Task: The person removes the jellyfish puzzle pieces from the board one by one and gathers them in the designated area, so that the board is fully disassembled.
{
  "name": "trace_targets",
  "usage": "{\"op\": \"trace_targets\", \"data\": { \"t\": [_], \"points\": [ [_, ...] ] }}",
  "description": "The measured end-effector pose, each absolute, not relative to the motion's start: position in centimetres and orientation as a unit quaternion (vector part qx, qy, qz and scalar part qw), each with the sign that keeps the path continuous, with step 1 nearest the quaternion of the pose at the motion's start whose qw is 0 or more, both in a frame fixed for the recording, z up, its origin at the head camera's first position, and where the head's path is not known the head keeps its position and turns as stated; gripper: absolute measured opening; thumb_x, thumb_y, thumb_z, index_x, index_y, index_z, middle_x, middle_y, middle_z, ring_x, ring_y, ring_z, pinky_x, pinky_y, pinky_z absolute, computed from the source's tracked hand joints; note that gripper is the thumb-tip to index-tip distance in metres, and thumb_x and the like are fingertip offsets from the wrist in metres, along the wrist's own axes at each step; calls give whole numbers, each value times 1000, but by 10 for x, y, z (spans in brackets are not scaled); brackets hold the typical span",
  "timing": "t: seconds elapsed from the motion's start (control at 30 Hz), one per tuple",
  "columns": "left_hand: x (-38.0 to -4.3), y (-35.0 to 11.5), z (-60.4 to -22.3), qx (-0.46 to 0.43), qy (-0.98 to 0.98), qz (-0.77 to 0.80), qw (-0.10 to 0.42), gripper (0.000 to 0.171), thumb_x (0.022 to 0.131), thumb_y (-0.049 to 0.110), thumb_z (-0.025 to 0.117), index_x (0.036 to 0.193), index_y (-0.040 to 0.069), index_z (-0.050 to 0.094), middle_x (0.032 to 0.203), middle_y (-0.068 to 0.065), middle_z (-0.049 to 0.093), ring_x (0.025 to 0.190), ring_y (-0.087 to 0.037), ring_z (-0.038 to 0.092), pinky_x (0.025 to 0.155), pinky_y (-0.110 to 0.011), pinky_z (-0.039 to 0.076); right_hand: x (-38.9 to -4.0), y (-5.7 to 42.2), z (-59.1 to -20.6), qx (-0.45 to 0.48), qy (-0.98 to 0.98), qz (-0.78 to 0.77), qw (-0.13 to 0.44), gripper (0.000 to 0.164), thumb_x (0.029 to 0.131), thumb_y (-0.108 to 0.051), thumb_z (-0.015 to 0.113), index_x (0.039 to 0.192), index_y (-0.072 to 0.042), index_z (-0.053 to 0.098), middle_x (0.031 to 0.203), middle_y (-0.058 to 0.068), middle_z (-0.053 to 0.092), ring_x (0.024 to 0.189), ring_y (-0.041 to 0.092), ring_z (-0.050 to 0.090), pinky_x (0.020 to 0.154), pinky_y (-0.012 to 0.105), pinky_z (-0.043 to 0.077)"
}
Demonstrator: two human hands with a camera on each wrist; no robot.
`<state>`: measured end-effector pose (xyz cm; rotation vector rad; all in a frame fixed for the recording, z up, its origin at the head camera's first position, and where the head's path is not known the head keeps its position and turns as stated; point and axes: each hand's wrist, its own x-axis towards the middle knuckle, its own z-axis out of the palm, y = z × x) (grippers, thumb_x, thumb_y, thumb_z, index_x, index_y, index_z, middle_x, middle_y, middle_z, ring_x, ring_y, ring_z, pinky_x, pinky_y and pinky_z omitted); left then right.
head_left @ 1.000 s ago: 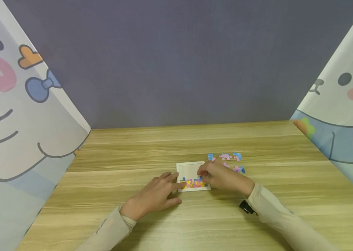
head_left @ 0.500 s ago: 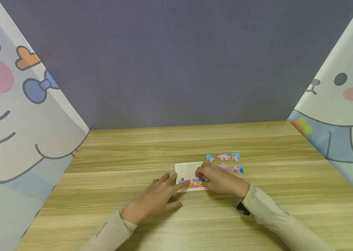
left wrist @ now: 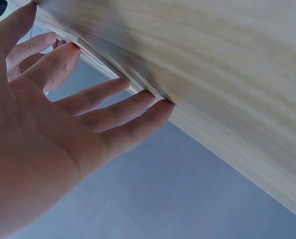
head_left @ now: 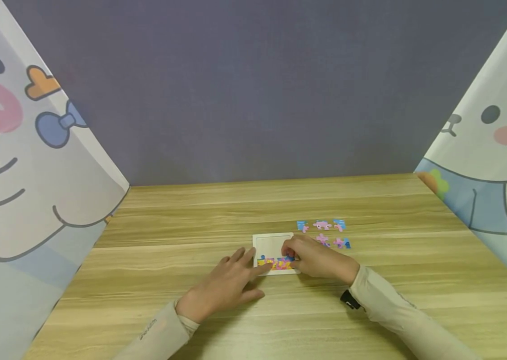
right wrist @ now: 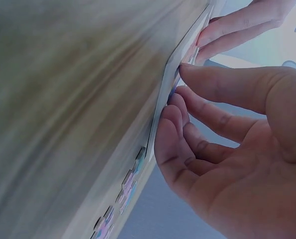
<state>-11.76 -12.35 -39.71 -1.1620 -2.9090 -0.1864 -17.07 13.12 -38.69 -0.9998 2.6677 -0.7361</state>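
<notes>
A white puzzle tray (head_left: 269, 244) lies on the table, its near strip filled with joined yellow and pink puzzle pieces (head_left: 264, 262). My left hand (head_left: 222, 287) has its fingers spread at the tray's left side, the index finger resting on the joined pieces. At the tray's right side, my right hand (head_left: 321, 257) pinches a puzzle piece (head_left: 287, 259) with blue on it between thumb and fingers. That piece is mostly hidden by the fingers; the right wrist view shows only a dark blue sliver of it, low against the tray.
Several loose puzzle pieces (head_left: 322, 225) in pink and blue lie in two rows behind the right hand. A small black object (head_left: 350, 299) sits by the right sleeve. A grey panel (head_left: 271, 100) rises at the table's far edge, with cartoon-printed sheets on both sides.
The right hand's fingers have shifted slightly with the pinched piece, still at the tray's near right. My left index finger has slid a little rightward over the joined pieces.
</notes>
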Motion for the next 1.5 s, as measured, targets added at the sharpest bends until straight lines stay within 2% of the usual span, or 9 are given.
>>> {"op": "trace_targets", "data": {
  "t": [0.23,0.5,0.87,1.13,1.5],
  "points": [
    [-118,-123,-397,-367,-929,-55,-1,56,96,51,61,146,29,52,147,-23,43,130,-50,46,87,-62,52,-172,129,-387,-311,906,-261,119,33,88,2,72,119,1,60,88,1,56,78,12,50,67,25,48],
    [-118,-122,-396,-360,-931,-60,-11,56,95,51,61,146,29,52,149,-25,42,131,-52,44,89,-63,51,-172,131,-386,-333,902,-257,99,18,85,5,72,101,-2,67,89,1,58,82,14,50,69,25,48],
    [-119,-122,-397,-359,-932,-55,-9,57,95,52,62,146,29,52,149,-25,42,131,-52,45,89,-63,51,-174,135,-385,-344,891,-276,113,22,86,0,75,99,-10,61,87,2,56,77,13,50,66,26,47],
    [-119,-121,-395,-358,-932,-55,-14,56,95,51,62,146,30,52,149,-24,43,131,-51,45,90,-62,51,-175,140,-380,-366,874,-292,126,23,90,9,61,102,-10,57,81,-1,58,68,8,51,61,24,48],
    [-116,-121,-395,-353,-933,-63,-18,57,95,51,62,147,30,51,149,-24,41,132,-51,43,91,-64,49,-173,153,-370,-377,873,-303,65,18,93,1,65,102,-13,56,83,-1,63,68,6,54,61,24,50]
  ]
}}
